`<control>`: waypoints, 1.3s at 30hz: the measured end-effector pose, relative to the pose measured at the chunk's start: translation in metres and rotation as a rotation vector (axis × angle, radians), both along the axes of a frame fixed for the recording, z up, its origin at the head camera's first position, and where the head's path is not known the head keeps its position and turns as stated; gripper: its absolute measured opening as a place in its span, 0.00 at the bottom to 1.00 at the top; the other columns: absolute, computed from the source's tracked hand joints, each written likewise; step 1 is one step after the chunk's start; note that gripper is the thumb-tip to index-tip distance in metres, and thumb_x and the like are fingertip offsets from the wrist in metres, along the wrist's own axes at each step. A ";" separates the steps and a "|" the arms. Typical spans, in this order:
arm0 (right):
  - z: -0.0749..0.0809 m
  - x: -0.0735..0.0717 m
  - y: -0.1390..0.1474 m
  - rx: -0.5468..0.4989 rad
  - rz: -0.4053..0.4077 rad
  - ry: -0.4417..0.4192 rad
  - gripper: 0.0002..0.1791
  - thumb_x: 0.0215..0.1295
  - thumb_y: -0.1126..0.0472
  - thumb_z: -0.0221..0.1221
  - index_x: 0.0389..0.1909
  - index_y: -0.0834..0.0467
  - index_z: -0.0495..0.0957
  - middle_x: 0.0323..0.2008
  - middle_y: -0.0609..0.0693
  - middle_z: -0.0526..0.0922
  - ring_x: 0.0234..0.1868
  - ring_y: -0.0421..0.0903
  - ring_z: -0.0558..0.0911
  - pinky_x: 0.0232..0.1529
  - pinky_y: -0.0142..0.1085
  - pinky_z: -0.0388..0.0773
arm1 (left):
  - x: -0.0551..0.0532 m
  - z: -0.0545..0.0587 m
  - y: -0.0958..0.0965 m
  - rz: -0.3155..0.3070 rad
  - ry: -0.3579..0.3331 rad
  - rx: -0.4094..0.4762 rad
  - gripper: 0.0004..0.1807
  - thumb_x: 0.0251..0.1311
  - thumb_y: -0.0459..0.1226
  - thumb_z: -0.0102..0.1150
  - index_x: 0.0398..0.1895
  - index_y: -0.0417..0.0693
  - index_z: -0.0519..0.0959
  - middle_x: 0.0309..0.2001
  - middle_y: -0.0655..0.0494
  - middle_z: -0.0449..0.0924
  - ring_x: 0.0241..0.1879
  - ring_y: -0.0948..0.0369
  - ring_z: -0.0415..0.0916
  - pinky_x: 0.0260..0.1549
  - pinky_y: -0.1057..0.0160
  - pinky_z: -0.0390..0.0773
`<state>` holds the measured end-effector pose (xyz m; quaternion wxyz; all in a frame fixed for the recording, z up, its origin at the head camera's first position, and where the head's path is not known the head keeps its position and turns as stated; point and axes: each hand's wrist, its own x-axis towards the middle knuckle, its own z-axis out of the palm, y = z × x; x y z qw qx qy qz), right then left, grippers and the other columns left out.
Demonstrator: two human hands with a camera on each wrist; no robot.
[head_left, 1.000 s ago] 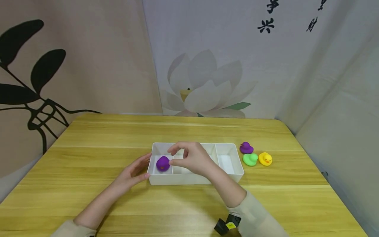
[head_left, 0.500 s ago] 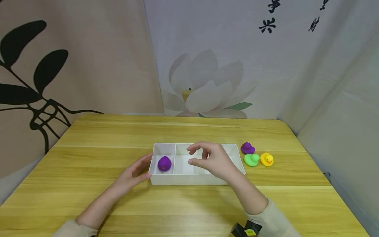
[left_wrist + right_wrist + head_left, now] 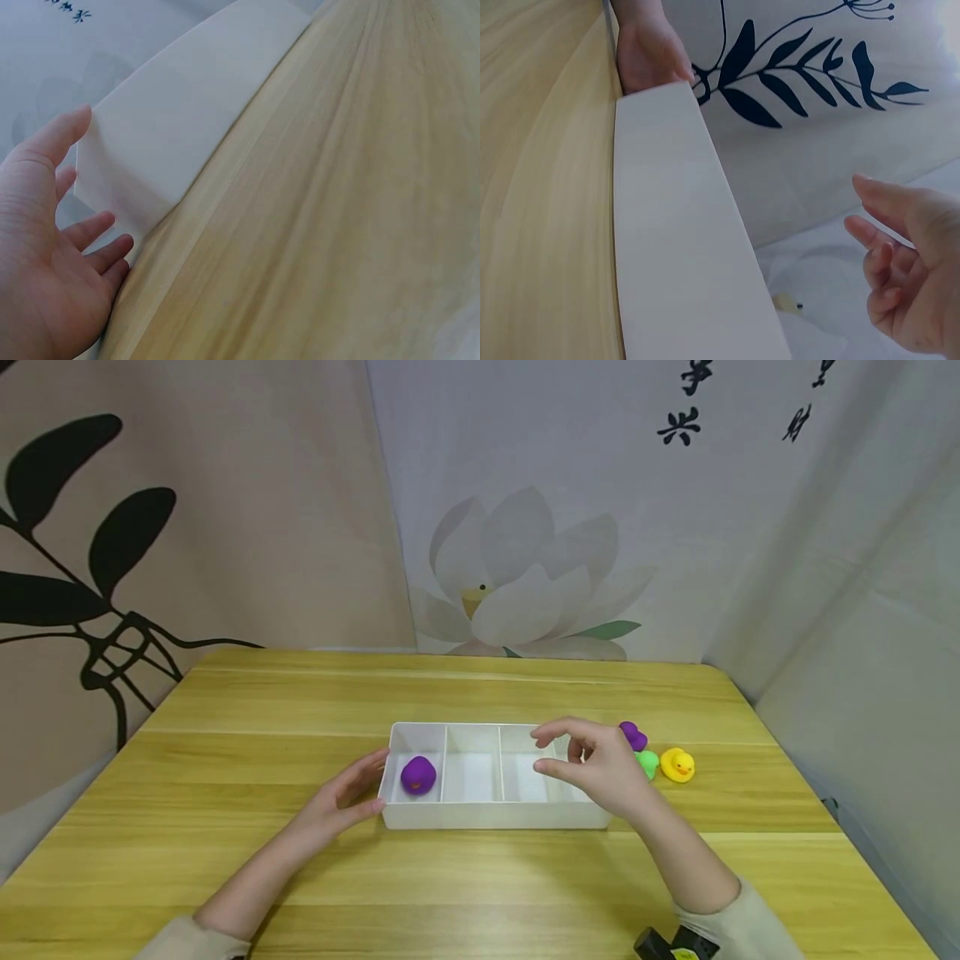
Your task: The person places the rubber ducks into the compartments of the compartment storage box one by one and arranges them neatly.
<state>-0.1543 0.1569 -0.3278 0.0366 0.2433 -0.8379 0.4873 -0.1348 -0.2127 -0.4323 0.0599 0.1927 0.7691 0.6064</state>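
A long white divided box stands on the wooden table, with a purple toy duck in its leftmost compartment. My left hand rests against the box's left end, thumb at the near corner and the other fingers loosely extended along the end wall. Over the right part of the box hovers my right hand, holding nothing, thumb and index finger apart. In the right wrist view, the fingers are loosely bent beside the box. Just beyond this hand, a second purple duck and a green duck are partly hidden by it.
A yellow rubber duck sits beside the green one, right of the box. The wooden table extends around everything. Printed cloth curtains hang behind the table's far edge and along its right side.
My right hand has moved rightward from above the purple duck in the left compartment to the box's right part, now covering some of the ducks there. The left hand stays at the box end.
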 end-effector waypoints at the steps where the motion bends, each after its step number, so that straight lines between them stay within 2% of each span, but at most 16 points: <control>1: -0.001 0.000 0.004 0.001 -0.005 0.006 0.14 0.53 0.57 0.71 0.42 0.50 0.84 0.36 0.42 0.83 0.24 0.46 0.70 0.15 0.31 0.61 | 0.000 0.000 0.000 0.001 -0.001 0.000 0.35 0.64 0.32 0.56 0.73 0.48 0.56 0.68 0.36 0.60 0.66 0.37 0.54 0.61 0.35 0.53; 7: -0.005 -0.003 0.027 0.028 -0.045 0.051 0.14 0.52 0.58 0.71 0.41 0.48 0.84 0.33 0.41 0.83 0.22 0.45 0.69 0.16 0.32 0.62 | 0.000 0.000 0.000 -0.002 -0.006 0.005 0.35 0.65 0.32 0.56 0.73 0.48 0.56 0.68 0.36 0.59 0.67 0.37 0.53 0.62 0.35 0.52; 12: -0.010 -0.005 0.047 0.041 -0.084 0.049 0.14 0.53 0.60 0.71 0.42 0.48 0.83 0.28 0.45 0.78 0.23 0.44 0.68 0.17 0.34 0.62 | 0.001 0.001 0.000 -0.002 -0.006 0.009 0.35 0.64 0.32 0.56 0.73 0.47 0.56 0.68 0.36 0.59 0.67 0.37 0.54 0.62 0.36 0.52; 15: -0.013 -0.006 0.062 0.052 -0.100 0.056 0.15 0.52 0.62 0.71 0.42 0.53 0.83 0.30 0.48 0.80 0.24 0.44 0.69 0.17 0.33 0.63 | 0.001 0.001 0.001 -0.005 -0.007 0.016 0.35 0.64 0.32 0.56 0.73 0.46 0.56 0.68 0.35 0.59 0.66 0.37 0.54 0.62 0.36 0.52; 17: -0.015 -0.007 0.072 0.071 -0.116 0.052 0.15 0.53 0.63 0.71 0.43 0.55 0.83 0.37 0.48 0.83 0.25 0.43 0.70 0.17 0.33 0.64 | 0.001 0.000 0.001 -0.005 -0.008 0.017 0.35 0.64 0.32 0.56 0.73 0.46 0.56 0.68 0.35 0.59 0.67 0.38 0.54 0.62 0.36 0.52; 18: -0.015 -0.007 0.077 0.079 -0.125 0.045 0.15 0.53 0.63 0.70 0.43 0.56 0.83 0.36 0.49 0.82 0.24 0.43 0.69 0.15 0.33 0.63 | 0.001 0.000 0.001 -0.005 -0.010 0.017 0.35 0.64 0.32 0.56 0.73 0.46 0.56 0.68 0.36 0.59 0.67 0.37 0.53 0.62 0.36 0.52; 25: -0.015 -0.008 0.107 0.165 -0.226 -0.012 0.16 0.55 0.57 0.70 0.45 0.52 0.82 0.20 0.51 0.71 0.20 0.45 0.68 0.12 0.33 0.61 | 0.001 0.000 0.001 0.001 -0.018 0.014 0.35 0.65 0.32 0.56 0.73 0.47 0.56 0.68 0.36 0.59 0.67 0.37 0.53 0.62 0.35 0.52; 31: -0.016 -0.016 0.128 0.249 -0.253 0.008 0.17 0.57 0.56 0.69 0.47 0.55 0.81 0.23 0.51 0.74 0.22 0.45 0.68 0.14 0.33 0.61 | 0.001 0.000 0.000 0.002 -0.023 0.012 0.35 0.65 0.32 0.56 0.73 0.48 0.56 0.68 0.36 0.59 0.67 0.38 0.53 0.62 0.36 0.52; 39: -0.024 -0.024 0.147 0.281 -0.252 -0.028 0.18 0.58 0.55 0.68 0.48 0.58 0.80 0.24 0.52 0.75 0.21 0.45 0.68 0.13 0.33 0.60 | 0.001 0.000 0.000 0.001 -0.011 0.010 0.35 0.64 0.32 0.57 0.73 0.46 0.56 0.68 0.36 0.59 0.67 0.37 0.53 0.62 0.36 0.52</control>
